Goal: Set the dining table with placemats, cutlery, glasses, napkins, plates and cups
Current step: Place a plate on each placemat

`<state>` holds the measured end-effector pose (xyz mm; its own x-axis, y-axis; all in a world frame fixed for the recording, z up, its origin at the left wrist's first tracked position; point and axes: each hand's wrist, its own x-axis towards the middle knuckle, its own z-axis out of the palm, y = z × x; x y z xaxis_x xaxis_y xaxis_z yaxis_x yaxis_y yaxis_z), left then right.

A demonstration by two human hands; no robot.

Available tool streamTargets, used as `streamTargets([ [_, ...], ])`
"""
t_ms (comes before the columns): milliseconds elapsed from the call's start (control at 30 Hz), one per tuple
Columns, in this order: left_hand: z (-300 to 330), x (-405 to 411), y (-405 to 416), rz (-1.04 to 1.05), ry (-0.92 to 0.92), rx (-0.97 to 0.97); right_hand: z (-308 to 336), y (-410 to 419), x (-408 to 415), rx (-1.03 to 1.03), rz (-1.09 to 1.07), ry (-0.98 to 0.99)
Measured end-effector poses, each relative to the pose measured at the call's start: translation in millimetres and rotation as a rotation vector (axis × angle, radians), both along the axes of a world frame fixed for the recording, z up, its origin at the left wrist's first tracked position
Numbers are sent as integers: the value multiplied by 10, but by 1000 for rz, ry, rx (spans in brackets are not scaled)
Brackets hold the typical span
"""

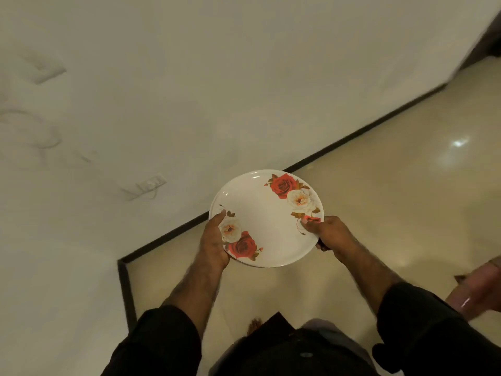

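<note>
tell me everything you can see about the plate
The plate is round, white and glossy, with red and cream rose prints at two opposite edges. It is held roughly level in the air above a shiny floor. The left hand grips its left rim and the right hand its right rim, thumbs on top. A second rim may lie beneath.

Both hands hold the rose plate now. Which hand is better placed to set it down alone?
Probably the left hand: its palm lies under the plate with the thumb over the rim. The right hand only pinches the edge. No table is in view.
</note>
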<state>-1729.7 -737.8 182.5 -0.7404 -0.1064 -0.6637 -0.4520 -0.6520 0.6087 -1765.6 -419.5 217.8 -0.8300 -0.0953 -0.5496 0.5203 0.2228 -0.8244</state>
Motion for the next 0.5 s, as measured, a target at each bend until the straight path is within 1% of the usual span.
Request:
streamTargets([
  [133, -82, -1034, 290, -170, -49, -13, -96, 353, -504, -13, -166, -37],
  [333, -138, -2510, 1105, -378, -83, -82, -381, 1044, -1487, -29, -341, -74],
  [433, -21, -3231, 1535, -404, -138, -99, -416, 1397, -2019, -50, -383, -89],
  [500, 39, -3668, 1783, -419, -121, -112, -365, 1648, -2345, -56, -400, -91],
])
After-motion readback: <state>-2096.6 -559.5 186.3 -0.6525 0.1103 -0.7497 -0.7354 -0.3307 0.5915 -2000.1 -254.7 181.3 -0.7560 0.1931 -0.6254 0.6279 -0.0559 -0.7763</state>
